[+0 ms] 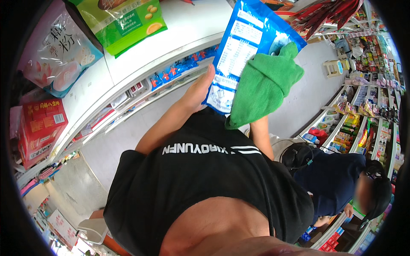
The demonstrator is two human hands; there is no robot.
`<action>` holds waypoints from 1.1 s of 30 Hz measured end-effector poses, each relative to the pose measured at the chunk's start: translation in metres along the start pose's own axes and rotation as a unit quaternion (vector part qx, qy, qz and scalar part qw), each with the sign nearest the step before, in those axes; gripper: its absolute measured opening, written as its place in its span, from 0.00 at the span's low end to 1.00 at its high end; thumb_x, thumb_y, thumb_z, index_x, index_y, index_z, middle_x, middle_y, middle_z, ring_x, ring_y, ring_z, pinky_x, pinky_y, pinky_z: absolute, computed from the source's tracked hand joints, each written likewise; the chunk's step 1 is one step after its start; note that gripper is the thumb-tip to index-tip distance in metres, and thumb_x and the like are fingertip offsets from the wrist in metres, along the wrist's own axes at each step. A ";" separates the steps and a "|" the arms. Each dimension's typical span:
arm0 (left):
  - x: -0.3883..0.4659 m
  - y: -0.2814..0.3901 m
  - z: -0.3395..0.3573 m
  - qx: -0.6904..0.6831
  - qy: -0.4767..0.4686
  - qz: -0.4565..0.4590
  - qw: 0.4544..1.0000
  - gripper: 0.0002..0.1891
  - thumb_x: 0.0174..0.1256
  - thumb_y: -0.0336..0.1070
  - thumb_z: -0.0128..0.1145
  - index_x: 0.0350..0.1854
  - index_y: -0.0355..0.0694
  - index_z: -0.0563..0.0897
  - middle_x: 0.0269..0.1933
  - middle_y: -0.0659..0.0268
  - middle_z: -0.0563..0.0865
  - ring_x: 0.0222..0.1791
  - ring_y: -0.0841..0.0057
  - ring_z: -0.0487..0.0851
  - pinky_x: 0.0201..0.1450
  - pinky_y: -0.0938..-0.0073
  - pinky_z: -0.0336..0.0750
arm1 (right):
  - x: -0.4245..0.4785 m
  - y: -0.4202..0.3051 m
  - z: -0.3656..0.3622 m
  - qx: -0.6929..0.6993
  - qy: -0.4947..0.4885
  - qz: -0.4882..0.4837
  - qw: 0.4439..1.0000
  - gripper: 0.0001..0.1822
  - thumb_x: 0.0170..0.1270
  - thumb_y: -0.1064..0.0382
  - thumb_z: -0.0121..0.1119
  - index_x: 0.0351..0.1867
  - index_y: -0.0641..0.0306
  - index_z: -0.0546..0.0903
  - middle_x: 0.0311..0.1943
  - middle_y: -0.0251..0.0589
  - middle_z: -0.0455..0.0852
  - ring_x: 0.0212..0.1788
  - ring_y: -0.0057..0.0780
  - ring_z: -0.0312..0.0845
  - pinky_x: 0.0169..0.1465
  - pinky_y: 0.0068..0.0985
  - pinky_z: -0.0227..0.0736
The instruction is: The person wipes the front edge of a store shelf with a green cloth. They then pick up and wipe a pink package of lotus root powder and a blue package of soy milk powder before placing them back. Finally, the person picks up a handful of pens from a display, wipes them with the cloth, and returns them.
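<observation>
My left hand (203, 88) grips the left edge of a blue plastic packet (238, 59), thumb along its side. The packet is held up before my chest, its white panels of print facing me. A green cloth (264, 84) lies against the packet's right lower part. It drapes over my right hand, whose fingers are hidden; only the right forearm (261, 132) shows below the cloth.
A white shelf (128, 68) curves along the left, bearing a green soybean milk powder bag (128, 28), a pale pouch (64, 54) and a red box (43, 126). Behind me at right, another person (326, 179) bends beside stocked shelves (358, 128). Plastic stools (333, 68) stand farther off.
</observation>
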State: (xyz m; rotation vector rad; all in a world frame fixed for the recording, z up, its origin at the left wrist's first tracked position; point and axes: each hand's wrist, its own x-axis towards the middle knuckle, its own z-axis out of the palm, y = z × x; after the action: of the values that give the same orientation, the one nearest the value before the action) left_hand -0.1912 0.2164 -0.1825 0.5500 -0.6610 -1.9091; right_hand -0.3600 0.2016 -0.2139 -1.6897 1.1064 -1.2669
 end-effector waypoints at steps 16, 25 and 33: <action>0.004 0.012 -0.015 -0.030 0.022 0.023 0.999 0.30 0.69 0.56 0.31 0.63 0.37 0.60 0.59 0.57 0.70 0.56 0.71 0.72 0.56 0.71 0.69 | -0.002 -0.012 0.020 0.036 -0.039 0.009 0.999 0.24 0.59 0.68 0.54 0.58 0.66 0.66 0.54 0.44 0.71 0.53 0.32 0.68 0.56 0.26 0.64; 0.006 0.014 -0.010 -0.023 0.041 0.057 0.997 0.30 0.69 0.56 0.32 0.62 0.36 0.61 0.60 0.61 0.69 0.57 0.73 0.70 0.59 0.72 0.65 | 0.000 -0.017 0.025 0.037 -0.048 0.013 0.998 0.24 0.59 0.68 0.54 0.57 0.66 0.66 0.53 0.44 0.71 0.53 0.31 0.69 0.55 0.26 0.65; -0.003 0.013 -0.002 0.065 0.005 0.086 0.994 0.33 0.68 0.58 0.29 0.61 0.33 0.62 0.60 0.60 0.68 0.59 0.75 0.66 0.61 0.74 0.59 | 0.003 -0.017 0.028 0.075 -0.065 0.026 0.995 0.23 0.59 0.68 0.54 0.57 0.66 0.66 0.53 0.44 0.72 0.52 0.31 0.69 0.55 0.26 0.66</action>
State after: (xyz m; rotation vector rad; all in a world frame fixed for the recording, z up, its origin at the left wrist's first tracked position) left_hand -0.1800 0.2146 -0.1754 0.5648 -0.8048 -1.7108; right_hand -0.3288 0.2069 -0.2044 -1.5968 0.9496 -1.1601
